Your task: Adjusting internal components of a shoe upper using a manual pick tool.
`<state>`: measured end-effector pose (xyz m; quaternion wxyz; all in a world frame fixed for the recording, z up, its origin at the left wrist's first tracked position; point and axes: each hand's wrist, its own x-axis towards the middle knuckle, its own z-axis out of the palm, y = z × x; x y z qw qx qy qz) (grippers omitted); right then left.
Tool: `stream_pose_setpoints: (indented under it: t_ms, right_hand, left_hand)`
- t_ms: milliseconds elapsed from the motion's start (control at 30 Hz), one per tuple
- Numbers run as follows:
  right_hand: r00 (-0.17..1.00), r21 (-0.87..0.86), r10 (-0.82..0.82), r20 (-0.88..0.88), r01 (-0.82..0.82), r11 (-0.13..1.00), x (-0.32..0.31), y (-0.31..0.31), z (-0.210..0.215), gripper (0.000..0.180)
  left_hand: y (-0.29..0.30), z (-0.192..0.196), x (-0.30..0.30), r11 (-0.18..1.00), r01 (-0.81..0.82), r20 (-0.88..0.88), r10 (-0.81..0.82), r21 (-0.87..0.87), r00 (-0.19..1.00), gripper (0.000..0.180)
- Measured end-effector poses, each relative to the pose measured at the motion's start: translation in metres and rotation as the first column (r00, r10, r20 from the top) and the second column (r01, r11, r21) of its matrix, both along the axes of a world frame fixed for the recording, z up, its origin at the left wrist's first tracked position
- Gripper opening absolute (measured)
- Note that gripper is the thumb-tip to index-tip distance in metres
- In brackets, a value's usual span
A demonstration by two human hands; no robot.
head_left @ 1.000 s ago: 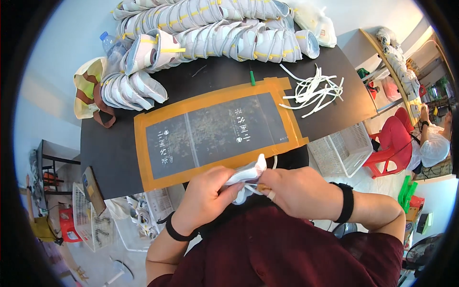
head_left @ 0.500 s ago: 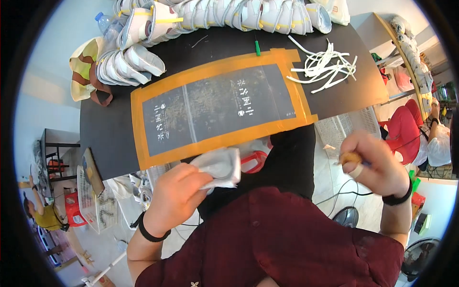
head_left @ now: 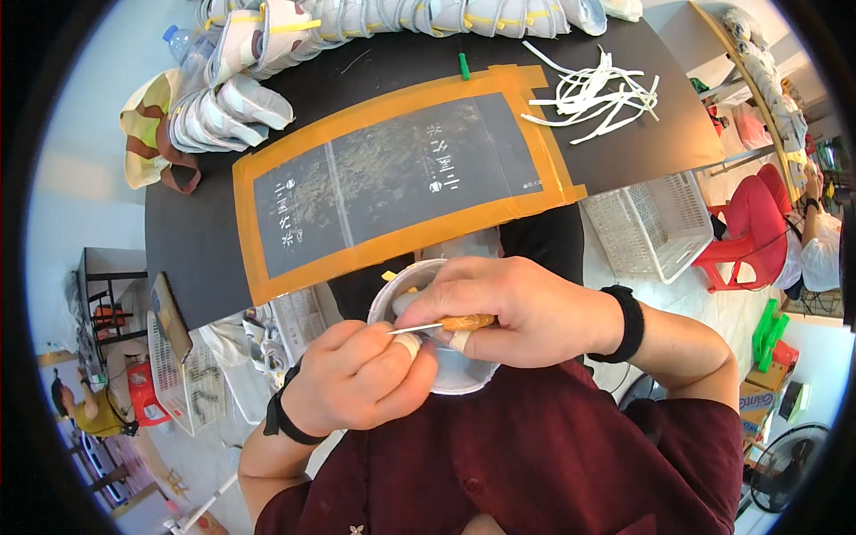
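While I stand here watching, the biggest thing I see is the dark desk (head_left: 192,236) with a round edge. At its far side is a long row of pale shoe tops (head_left: 392,18), all tucked into each other. A dark flat sheet (head_left: 392,169) lies in the middle of the desk, with wide orange tape (head_left: 245,223) around its edges. Off to the right, below desk height, is a white basket (head_left: 637,214) full of holes. A yellow and brown bag (head_left: 147,134) is at the desk's left edge, just beside a short stack of shoe tops (head_left: 227,116). A messy pile of white strips (head_left: 606,94) lies to the right of the sheet.

The pale grey piece (head_left: 459,374) is just in front of the person's dark red shirt (head_left: 499,437), near the desk's front edge. It is round and open, and both hands are up against it. The right hand (head_left: 535,308) is closed around a pointed tool (head_left: 468,323) with a wooden handle. The left hand (head_left: 361,370) is curled up tight at the tool's thin tip, but I cannot tell what its fingers pinch. A small green stick (head_left: 464,66) is by the tape's top edge. The littlest thing is a yellow tab (head_left: 389,275) on the grey piece's rim.
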<state>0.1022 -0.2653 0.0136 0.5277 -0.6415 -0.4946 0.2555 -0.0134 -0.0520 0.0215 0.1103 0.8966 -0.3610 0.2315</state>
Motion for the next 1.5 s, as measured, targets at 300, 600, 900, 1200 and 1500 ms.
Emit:
stream_pose_setpoints:
  t_ms: [300,600,900,1200,1500]
  right_hand:
    - [0.980,-0.166,-0.056,0.193,0.088,0.982,0.002,0.000,0.006,0.019]
    - [0.990,-0.214,0.044,-0.136,-0.073,0.974,-0.004,0.000,-0.002,0.019]
    - [0.917,-0.065,-0.395,-0.060,0.392,0.918,0.013,0.008,-0.005,0.017]
    - [0.951,-0.057,-0.301,0.071,0.305,0.951,0.033,0.014,-0.011,0.014]
    - [0.571,0.136,-0.171,-0.803,0.455,0.880,-0.002,-0.033,-0.041,0.017]
  left_hand:
    - [0.001,-0.006,-0.004,0.997,0.076,0.093,-0.077,0.010,0.993,0.020]
    - [0.000,-0.009,-0.001,0.996,0.082,0.094,-0.085,0.045,0.992,0.019]
    - [-0.012,-0.003,0.007,0.998,0.043,-0.068,-0.040,0.043,0.997,0.029]
    - [-0.004,0.001,0.017,0.997,-0.013,-0.083,0.019,0.071,0.996,0.029]
    - [0.006,-0.013,0.013,0.953,-0.207,-0.136,0.180,-0.221,0.974,0.039]
